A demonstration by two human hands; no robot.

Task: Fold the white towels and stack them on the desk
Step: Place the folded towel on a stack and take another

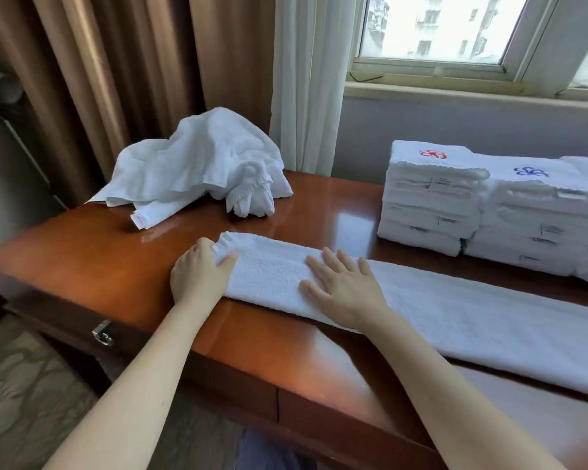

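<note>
A white towel (472, 317), folded into a long narrow strip, lies across the glossy brown desk (99, 252) from the middle to the right edge of view. My left hand (197, 273) grips the strip's left end, thumb on top of the cloth. My right hand (343, 286) lies flat on the strip just to the right, fingers spread. A heap of unfolded white towels (197, 164) sits at the desk's back left. Two stacks of folded white towels (431, 195) stand at the back right, one with a red emblem, one with a blue emblem.
Brown curtains (99, 79) and a white sheer curtain (306, 79) hang behind the desk. A window (455, 28) is at the upper right. A drawer with a metal handle (102, 334) is in the desk's front left. Patterned carpet (31, 385) lies below.
</note>
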